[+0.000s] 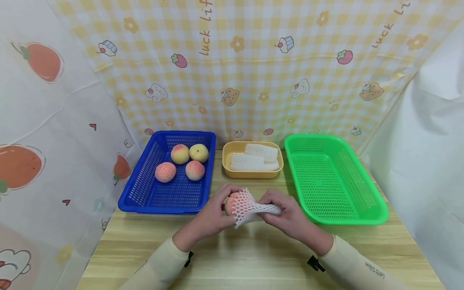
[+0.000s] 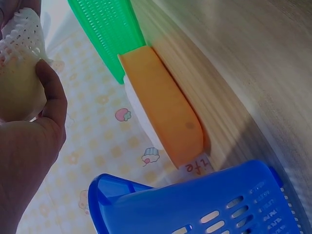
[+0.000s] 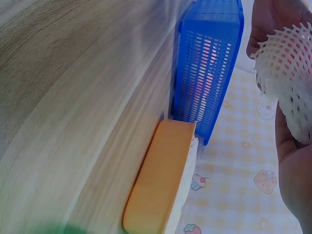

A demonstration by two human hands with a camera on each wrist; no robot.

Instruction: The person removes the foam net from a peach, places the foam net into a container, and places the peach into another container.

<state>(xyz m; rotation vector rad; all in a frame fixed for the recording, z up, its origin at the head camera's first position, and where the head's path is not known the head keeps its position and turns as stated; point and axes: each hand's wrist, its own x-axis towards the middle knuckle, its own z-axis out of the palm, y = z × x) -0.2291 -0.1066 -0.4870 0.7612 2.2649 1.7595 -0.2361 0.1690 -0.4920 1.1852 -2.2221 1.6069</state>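
Observation:
Near the middle of the table, my left hand holds a peach, its fingers and thumb curled round the fruit's sides. A white foam fruit net is spread over the right part of that peach; in the left wrist view the peach is pale yellow where bare. My right hand grips the narrow, gathered tail of the net. The right wrist view shows the net's open mesh flaring toward the left hand.
A blue basket at the left holds several peaches. Behind the hands, a small yellow-orange tray contains more white foam nets. A green basket stands at the right. A patterned curtain hangs behind them.

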